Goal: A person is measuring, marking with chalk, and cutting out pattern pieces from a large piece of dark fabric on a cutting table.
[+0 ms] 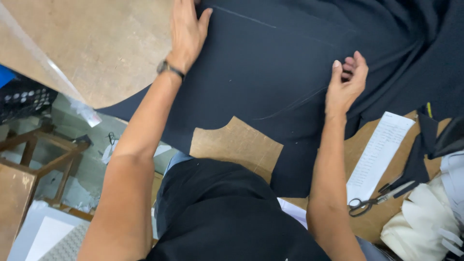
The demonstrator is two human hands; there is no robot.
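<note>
A large dark navy fabric [270, 63] lies spread over a worn wooden table [96, 43], with faint chalk lines drawn on it and a curved cut-out at its near edge. My left hand [186, 31] rests flat on the fabric's left edge, fingers together, a watch on the wrist. My right hand [345, 82] hovers over the middle of the fabric, palm turned up and fingers loosely curled, holding nothing that I can see.
Black-handled scissors [374, 200] lie on the table at the right beside a long white paper slip [379, 154]. White fabric pieces [425, 222] are piled at the lower right. A wooden stool frame [43, 154] stands on the floor to the left.
</note>
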